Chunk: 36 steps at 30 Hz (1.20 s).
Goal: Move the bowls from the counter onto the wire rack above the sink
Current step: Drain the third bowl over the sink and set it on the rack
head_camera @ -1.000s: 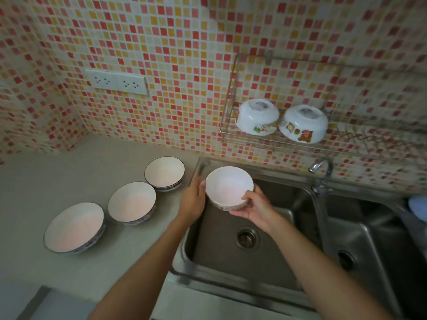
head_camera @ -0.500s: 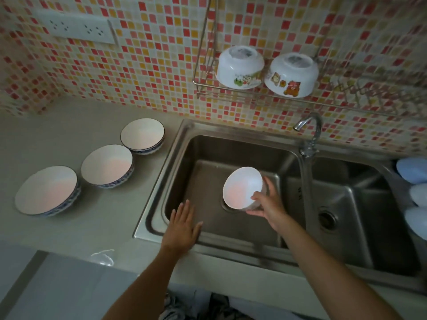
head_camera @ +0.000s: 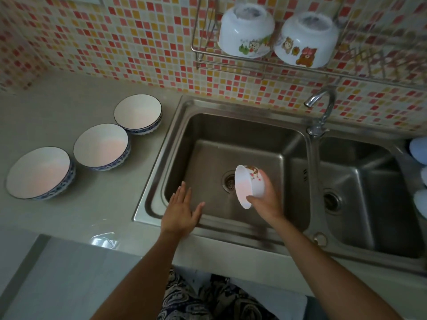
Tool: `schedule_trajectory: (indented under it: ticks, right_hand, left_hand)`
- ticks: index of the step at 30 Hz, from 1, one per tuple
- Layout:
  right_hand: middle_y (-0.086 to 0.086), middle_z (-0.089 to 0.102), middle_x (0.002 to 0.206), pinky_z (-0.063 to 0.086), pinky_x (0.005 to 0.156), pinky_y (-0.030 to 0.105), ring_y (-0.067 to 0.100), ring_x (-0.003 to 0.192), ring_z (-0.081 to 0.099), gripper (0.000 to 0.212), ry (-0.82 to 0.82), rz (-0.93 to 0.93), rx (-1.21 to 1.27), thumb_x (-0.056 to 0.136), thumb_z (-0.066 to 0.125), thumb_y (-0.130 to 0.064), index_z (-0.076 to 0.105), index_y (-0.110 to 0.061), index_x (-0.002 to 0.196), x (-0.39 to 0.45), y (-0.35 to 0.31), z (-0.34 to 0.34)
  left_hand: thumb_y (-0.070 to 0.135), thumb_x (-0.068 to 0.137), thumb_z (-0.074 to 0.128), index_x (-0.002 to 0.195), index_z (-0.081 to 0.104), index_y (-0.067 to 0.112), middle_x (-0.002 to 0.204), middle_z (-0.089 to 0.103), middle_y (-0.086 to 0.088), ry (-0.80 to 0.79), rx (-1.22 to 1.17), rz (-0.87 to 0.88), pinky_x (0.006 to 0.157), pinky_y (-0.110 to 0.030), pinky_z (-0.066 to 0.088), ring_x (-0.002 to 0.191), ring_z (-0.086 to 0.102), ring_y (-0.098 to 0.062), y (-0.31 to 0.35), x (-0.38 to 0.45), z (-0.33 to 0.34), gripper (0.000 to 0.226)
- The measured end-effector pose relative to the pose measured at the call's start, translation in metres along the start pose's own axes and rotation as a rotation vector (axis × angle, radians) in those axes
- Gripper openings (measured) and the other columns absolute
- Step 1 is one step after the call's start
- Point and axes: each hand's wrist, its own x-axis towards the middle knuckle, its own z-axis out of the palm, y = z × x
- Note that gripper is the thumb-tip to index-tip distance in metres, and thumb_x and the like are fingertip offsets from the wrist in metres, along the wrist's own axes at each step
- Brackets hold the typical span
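My right hand (head_camera: 265,199) grips a small white bowl with a printed pattern (head_camera: 248,184), tipped on its side over the drain of the left sink basin (head_camera: 208,144). My left hand (head_camera: 180,211) is flat with fingers spread over the basin's front left corner, holding nothing. Three white bowls with blue patterned rims sit in a diagonal row on the counter: a large one (head_camera: 38,173), a middle one (head_camera: 101,146) and a far one (head_camera: 138,113). On the wire rack (head_camera: 231,57) on the wall, two white cartoon bowls (head_camera: 246,31) (head_camera: 306,40) rest upside down.
A chrome tap (head_camera: 321,105) stands between the two basins; the second basin (head_camera: 360,185) lies to the right. Pale blue rounded objects (head_camera: 419,150) sit at the far right edge. The rack's right part (head_camera: 369,61) holds wire dividers. A plastic scrap (head_camera: 104,240) lies at the counter's front edge.
My left hand let go of the small bowl and dropped to the basin's front. My right hand lowered the bowl into the sink and tipped it sideways. The view moved closer and downward.
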Motion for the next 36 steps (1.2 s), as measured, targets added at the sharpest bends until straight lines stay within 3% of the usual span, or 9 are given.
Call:
schedule_trajectory:
  ticks: [5,9,11,16,19,22,28,32,36]
  right_hand:
    - [0.002,0.038,0.12,0.031,0.085,0.009,0.01,0.101,0.042,0.095,0.049,-0.129,-0.195,0.068,0.078,0.0,0.035,-0.03,0.148,-0.01,0.005,0.007]
    - [0.005,0.033,0.141,0.044,0.104,0.034,0.021,0.125,0.043,0.095,-0.014,-0.308,-0.427,0.072,0.072,0.006,0.03,-0.031,0.15,-0.012,0.016,0.011]
    - [0.007,0.031,0.148,0.045,0.104,0.047,0.031,0.134,0.036,0.093,-0.034,-0.438,-0.652,0.072,0.066,0.012,0.033,-0.029,0.148,-0.012,0.022,0.012]
    - [0.016,0.047,0.139,0.038,0.104,0.063,0.039,0.132,0.041,0.104,-0.024,-0.563,-1.01,0.057,0.082,0.009,0.04,-0.025,0.146,-0.016,0.025,0.011]
    - [0.012,0.042,0.143,0.05,0.097,0.053,0.034,0.134,0.032,0.098,-0.011,-0.566,-0.911,0.061,0.083,0.008,0.044,-0.026,0.144,-0.018,0.022,0.008]
    - [0.008,0.028,0.149,0.045,0.105,0.044,0.029,0.139,0.027,0.088,0.014,-0.535,-0.699,0.073,0.077,0.005,0.04,-0.027,0.146,-0.016,0.01,0.006]
    - [-0.001,0.044,0.128,0.042,0.091,0.023,0.014,0.112,0.048,0.077,0.158,-0.307,-0.123,0.076,0.08,-0.022,0.043,-0.029,0.143,-0.006,-0.065,-0.023]
    - [-0.009,0.05,0.13,0.045,0.088,0.028,0.012,0.114,0.048,0.046,0.251,-0.29,0.161,0.092,0.063,-0.03,0.048,-0.031,0.136,-0.005,-0.117,-0.058]
    - [0.0,0.06,0.119,0.052,0.085,0.041,0.019,0.105,0.056,0.014,0.204,-0.063,0.548,0.096,0.052,-0.04,0.059,-0.038,0.108,-0.003,-0.163,-0.088]
  left_hand:
    - [0.068,0.085,0.009,0.15,0.018,0.013,0.16,0.005,-0.007,0.017,-0.001,0.01,0.12,-0.033,0.006,0.147,0.006,-0.019,-0.001,0.001,0.001,0.085]
    - [0.068,0.084,0.006,0.15,0.017,0.013,0.16,0.004,-0.007,0.012,0.005,0.005,0.12,-0.033,0.004,0.147,0.004,-0.018,-0.001,0.001,0.002,0.087]
    - [0.066,0.086,0.007,0.15,0.017,0.012,0.16,0.004,-0.007,0.013,0.013,0.004,0.12,-0.031,0.003,0.147,0.004,-0.018,-0.001,0.001,0.002,0.085]
    - [0.055,0.091,0.015,0.15,0.018,0.011,0.16,0.005,-0.007,0.014,0.029,0.006,0.119,-0.031,0.002,0.147,0.004,-0.018,-0.003,0.002,0.004,0.073]
    - [0.048,0.092,0.018,0.151,0.013,0.012,0.16,0.0,-0.006,-0.002,0.028,0.015,0.118,-0.029,0.0,0.147,0.0,-0.017,-0.003,0.003,0.004,0.069]
    - [0.046,0.09,0.015,0.151,0.009,0.011,0.159,-0.005,-0.003,-0.026,0.02,0.046,0.116,-0.028,-0.004,0.147,-0.004,-0.018,-0.004,0.001,0.002,0.07]
    - [0.052,0.077,0.008,0.149,0.009,0.009,0.152,-0.014,0.001,0.087,-0.069,0.128,0.116,-0.025,-0.007,0.147,-0.004,-0.021,0.013,0.03,-0.039,0.084]
    - [0.036,0.089,0.024,0.148,0.019,0.007,0.155,0.004,-0.005,0.376,-0.063,0.302,0.117,-0.021,-0.007,0.146,0.008,-0.025,0.064,0.08,-0.121,0.066]
    - [0.025,0.099,0.03,0.15,0.015,0.01,0.158,0.004,-0.002,0.603,-0.042,0.449,0.12,-0.027,-0.002,0.148,0.001,-0.019,0.124,0.112,-0.2,0.056]
